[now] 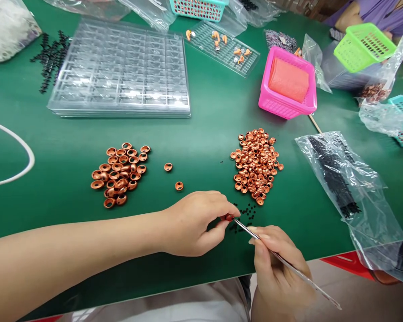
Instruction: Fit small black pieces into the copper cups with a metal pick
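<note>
Left hand [199, 223] pinched a coppery cup [229, 218]; right hand [280, 273] pinched a slim metal tool [289, 265], its tip at the cup.

A: What's lying open past the left hand [196, 223]?
B: Green table [204, 143] — between left copper pile [121, 183] and right copper pile [257, 165]; two loose rings [176, 185] are intruding at left.
A: And farther out?
B: Tray stack [121, 71] is blocking left, pink basket [275, 105] is blocking right — a gap is running between them.
</note>
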`<state>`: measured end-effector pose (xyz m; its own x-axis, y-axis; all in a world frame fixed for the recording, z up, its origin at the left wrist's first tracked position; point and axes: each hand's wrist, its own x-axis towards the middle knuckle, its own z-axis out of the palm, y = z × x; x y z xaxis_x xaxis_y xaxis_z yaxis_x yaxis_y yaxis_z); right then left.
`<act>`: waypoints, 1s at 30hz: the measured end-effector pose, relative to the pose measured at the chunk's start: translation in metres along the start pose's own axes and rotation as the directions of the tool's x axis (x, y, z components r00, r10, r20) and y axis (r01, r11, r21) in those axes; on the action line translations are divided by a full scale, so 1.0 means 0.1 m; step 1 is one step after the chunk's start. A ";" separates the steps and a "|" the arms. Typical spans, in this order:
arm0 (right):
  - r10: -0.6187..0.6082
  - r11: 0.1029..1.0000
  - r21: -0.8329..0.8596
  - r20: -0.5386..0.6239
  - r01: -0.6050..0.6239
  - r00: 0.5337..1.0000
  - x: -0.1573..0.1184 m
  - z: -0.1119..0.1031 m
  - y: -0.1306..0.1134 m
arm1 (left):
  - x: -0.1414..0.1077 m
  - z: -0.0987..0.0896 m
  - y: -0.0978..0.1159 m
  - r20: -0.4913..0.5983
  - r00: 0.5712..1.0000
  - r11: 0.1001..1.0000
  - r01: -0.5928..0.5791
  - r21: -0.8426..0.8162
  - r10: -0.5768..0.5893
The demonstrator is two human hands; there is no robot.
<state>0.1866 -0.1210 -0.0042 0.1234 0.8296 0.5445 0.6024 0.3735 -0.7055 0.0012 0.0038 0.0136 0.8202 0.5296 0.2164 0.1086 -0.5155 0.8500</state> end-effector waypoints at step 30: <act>-0.036 0.999 -0.015 -0.011 0.036 0.999 -0.02 0.10 -0.04 | -0.04 0.04 -0.07 0.077 0.997 0.996 0.002 0.086 -0.009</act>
<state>0.1759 -0.1202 -0.0073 0.1100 0.8113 0.5742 0.6183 0.3964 -0.6786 -0.0011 0.0027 0.0050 0.8600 0.4807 0.1712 0.1581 -0.5701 0.8062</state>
